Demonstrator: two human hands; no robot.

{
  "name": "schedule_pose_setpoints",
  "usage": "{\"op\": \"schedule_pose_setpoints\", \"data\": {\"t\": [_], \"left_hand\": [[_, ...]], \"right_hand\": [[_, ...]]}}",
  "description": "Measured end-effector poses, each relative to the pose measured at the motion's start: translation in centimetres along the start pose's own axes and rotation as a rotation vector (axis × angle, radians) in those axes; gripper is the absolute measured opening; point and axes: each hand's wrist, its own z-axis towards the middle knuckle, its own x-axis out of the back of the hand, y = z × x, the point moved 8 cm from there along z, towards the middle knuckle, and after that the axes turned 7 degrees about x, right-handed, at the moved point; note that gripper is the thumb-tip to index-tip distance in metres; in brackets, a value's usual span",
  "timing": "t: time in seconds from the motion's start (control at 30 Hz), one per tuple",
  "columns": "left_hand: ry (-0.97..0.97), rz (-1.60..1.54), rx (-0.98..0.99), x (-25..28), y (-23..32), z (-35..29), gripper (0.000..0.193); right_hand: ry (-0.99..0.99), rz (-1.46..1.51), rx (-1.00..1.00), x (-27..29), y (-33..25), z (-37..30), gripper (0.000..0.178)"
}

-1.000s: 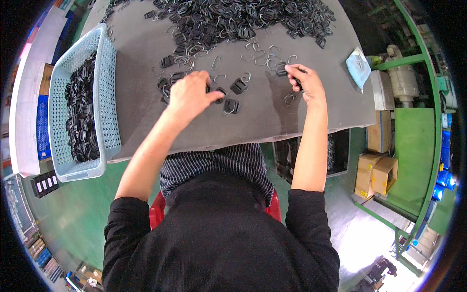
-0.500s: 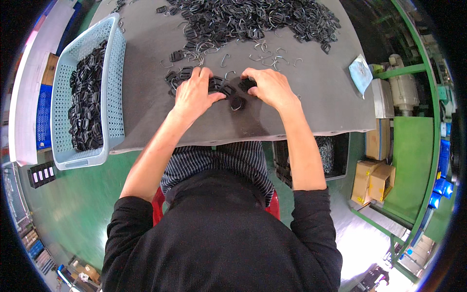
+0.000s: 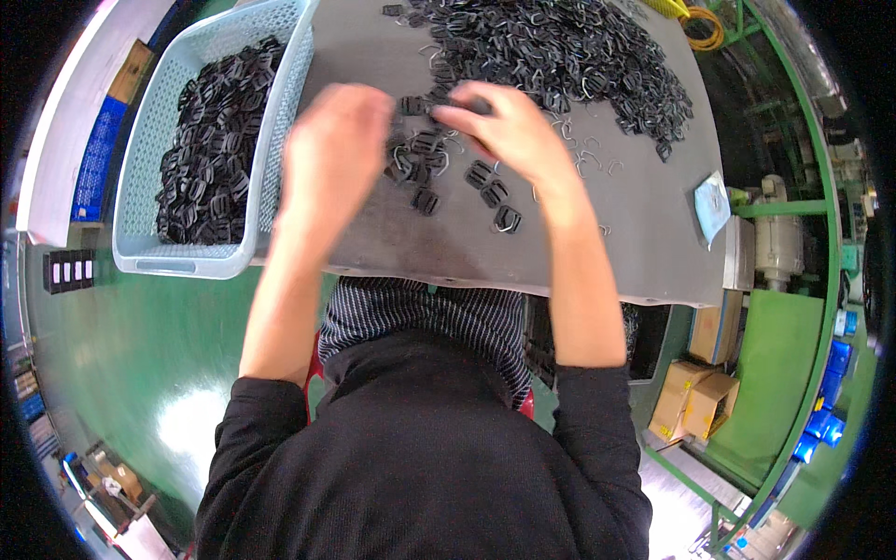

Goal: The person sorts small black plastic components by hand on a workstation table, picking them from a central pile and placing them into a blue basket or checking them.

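Observation:
My left hand [image 3: 338, 140], smeared by motion, hangs beside the basket's right wall; its fingers and anything in them cannot be made out. My right hand [image 3: 509, 129] is at the near left edge of the big heap, thumb and fingers closed around a dark piece that looks like a black plastic buckle [image 3: 477, 105]. Between the hands lies a small cluster of black buckles [image 3: 425, 149] with wire hooks. Nearer to me are a single buckle [image 3: 426, 201] and a short row of buckles [image 3: 494, 192], ending in one with a metal wire [image 3: 507, 219].
A light blue perforated basket [image 3: 191, 260] of black buckles stands at the table's left. A large heap of buckles and wire hooks [image 3: 560, 56] covers the far side of the grey table [image 3: 644, 243]. A pale blue packet [image 3: 711, 207] lies by the right edge.
My left hand has left the small cluster and moved toward the basket. My right hand has moved farther away, toward the heap. The view has shifted, and several buckles lie uncovered between the hands.

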Motion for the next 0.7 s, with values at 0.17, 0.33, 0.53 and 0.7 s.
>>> {"op": "schedule_pose_setpoints", "data": {"t": [0.17,0.33,0.53,0.7], "left_hand": [[0.346,0.494,0.074,15.1,-5.3,1.3,0.019],[0.622,0.414,-0.094,17.4,-3.6,-1.1,0.016],[0.036,-0.05,-0.01,-0.7,-3.8,1.5,0.02],[-0.241,0.196,0.149,-12.2,-7.7,3.7,0.043]], "right_hand": [[-0.052,0.136,0.368,-12.4,-12.9,7.9,0.046],[0.21,-0.058,0.612,-11.7,-14.8,6.9,0.043],[0.126,-0.602,0.089,-5.3,3.5,1.7,0.028],[0.12,-0.464,-0.031,-3.5,6.9,0.5,0.032]]}}
